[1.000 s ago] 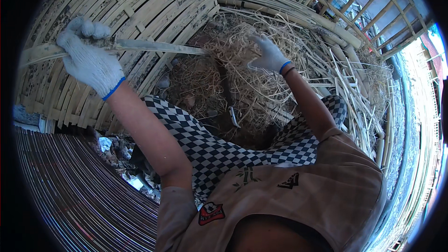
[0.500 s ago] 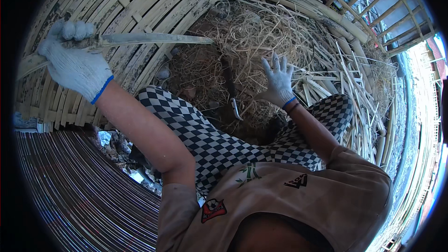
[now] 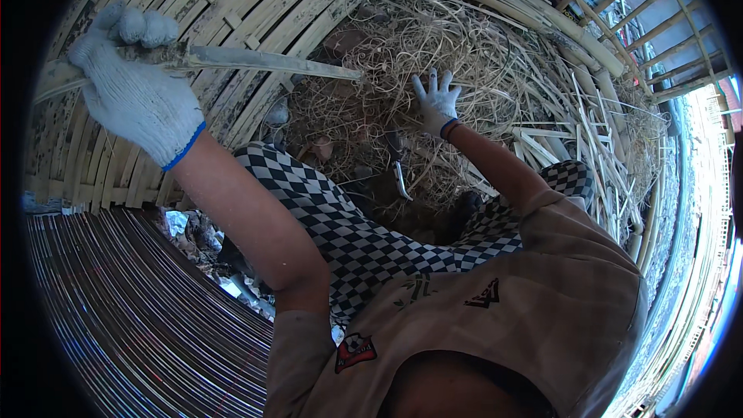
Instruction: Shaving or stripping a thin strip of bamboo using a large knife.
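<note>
My left hand (image 3: 135, 81), in a white knitted glove with a blue cuff, is closed around a long, pale bamboo strip (image 3: 271, 63). The strip sticks out on both sides of the fist, and its tapered end reaches over the shavings. My right hand (image 3: 436, 101), gloved too, has its fingers spread on or just above the heap of bamboo shavings (image 3: 480, 62) and holds nothing. Below it, between my legs, lies a knife (image 3: 400, 174) with a bright curved blade; its dark handle is partly covered by shavings.
A woven bamboo wall (image 3: 255, 0) rises at the left and far side. Split bamboo strips (image 3: 573, 139) lie at the right, beside a bamboo lattice (image 3: 658, 23). Dark corrugated sheeting (image 3: 139, 302) is at the lower left. My checkered trouser legs (image 3: 340, 209) frame the ground.
My right hand has moved left and farther out over the shavings, away from my right knee. My left hand still grips the bamboo strip, with little movement.
</note>
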`<state>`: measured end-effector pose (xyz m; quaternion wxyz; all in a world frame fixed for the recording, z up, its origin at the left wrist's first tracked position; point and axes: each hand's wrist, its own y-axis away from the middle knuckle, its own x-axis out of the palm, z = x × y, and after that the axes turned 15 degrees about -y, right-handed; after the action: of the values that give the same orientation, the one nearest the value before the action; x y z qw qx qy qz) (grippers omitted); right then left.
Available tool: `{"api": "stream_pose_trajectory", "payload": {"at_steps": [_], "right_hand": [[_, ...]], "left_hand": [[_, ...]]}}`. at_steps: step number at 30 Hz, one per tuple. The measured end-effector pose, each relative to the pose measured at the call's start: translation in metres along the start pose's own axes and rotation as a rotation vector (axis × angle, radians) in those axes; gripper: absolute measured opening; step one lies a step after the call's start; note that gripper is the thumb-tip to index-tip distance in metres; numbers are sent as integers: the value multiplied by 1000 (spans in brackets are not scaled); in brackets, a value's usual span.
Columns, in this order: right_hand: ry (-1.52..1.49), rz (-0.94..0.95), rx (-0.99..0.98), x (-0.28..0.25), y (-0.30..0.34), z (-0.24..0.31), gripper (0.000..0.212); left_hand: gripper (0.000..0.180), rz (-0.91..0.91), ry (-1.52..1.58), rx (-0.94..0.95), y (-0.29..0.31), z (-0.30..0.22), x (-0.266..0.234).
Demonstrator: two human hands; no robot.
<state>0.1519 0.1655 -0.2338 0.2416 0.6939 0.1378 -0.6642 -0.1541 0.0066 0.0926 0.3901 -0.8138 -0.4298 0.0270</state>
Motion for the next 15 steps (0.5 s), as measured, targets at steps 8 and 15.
{"api": "stream_pose_trajectory", "payload": {"at_steps": [8, 15], "right_hand": [[-127, 118, 118, -23, -40, -6, 120], [17, 138, 119, -20, -43, 4, 136]], "left_hand": [[41, 179, 228, -94, -5, 14, -11], [35, 186, 282, -127, -4, 12, -4]]}}
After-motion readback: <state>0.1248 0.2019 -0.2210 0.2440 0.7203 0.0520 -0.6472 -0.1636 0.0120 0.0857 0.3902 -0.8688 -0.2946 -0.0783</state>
